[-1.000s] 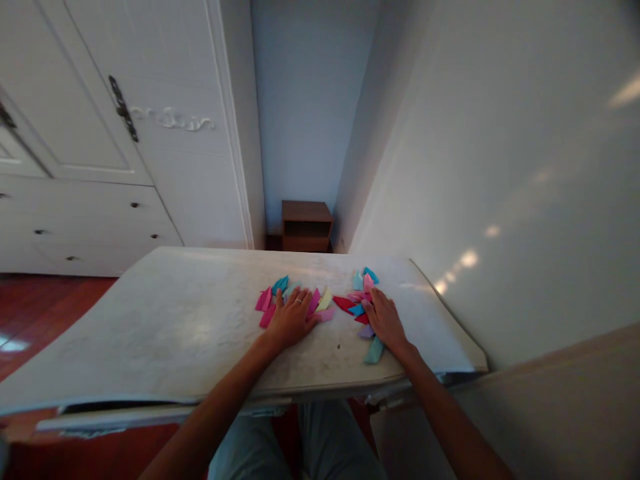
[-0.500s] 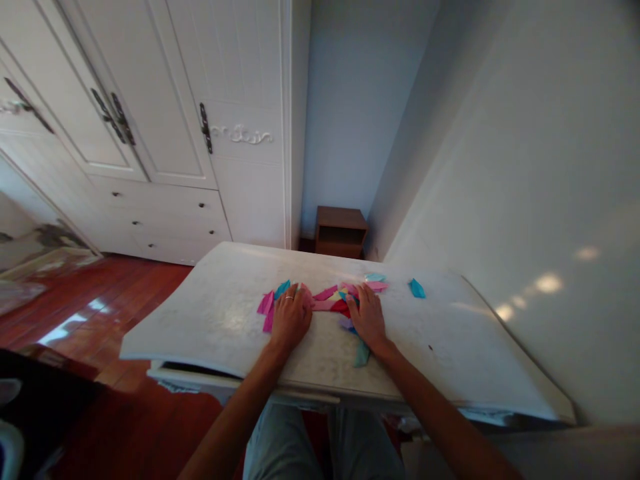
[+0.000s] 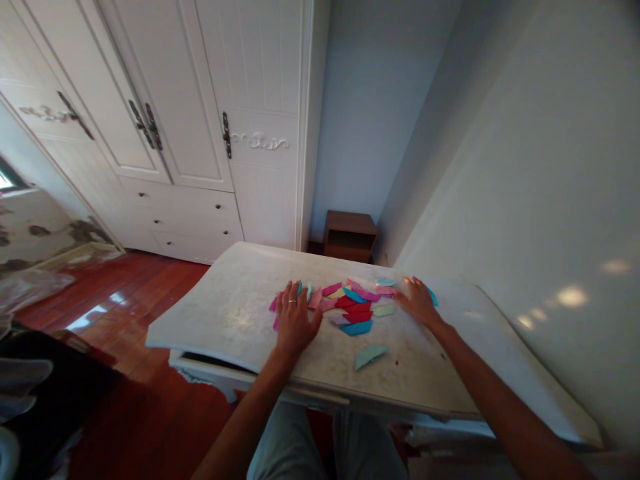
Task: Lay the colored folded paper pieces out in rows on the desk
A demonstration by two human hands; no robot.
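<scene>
Since half a second earlier, the right hand [image 3: 419, 303] had moved away from the left hand [image 3: 296, 321], and the bunched coloured pieces [image 3: 356, 315] between them had come into view as a loose, flat spread. One blue piece [image 3: 433, 298], earlier lying well apart from both hands, now showed just beside the right one.

Nearest were the person's legs [image 3: 285, 440] in pale trousers, under the front edge of a whitish table [image 3: 240, 287]. Closest to that edge, between the two forearms, a pale green piece [image 3: 371, 357] lay alone. Beyond it was the spread on the tabletop, with red, magenta, pink, blue, lilac and pale yellow strips overlapping one another.

At its left end the left hand, a ring [image 3: 293, 301] on one finger, lay palm down with fingers extended and unclenched, partly covering magenta and blue pieces. At the other end the right hand was loosely spread, its thumb near a pink strip; whether it touched that strip could not be told. Neither hand visibly gripped anything.

Farther off, reddish floorboards [image 3: 165, 267] ran to a white wardrobe [image 3: 267, 193] with dark handles. A small brown cabinet [image 3: 352, 219] stood behind the table, near the pale wall [image 3: 390, 120].
</scene>
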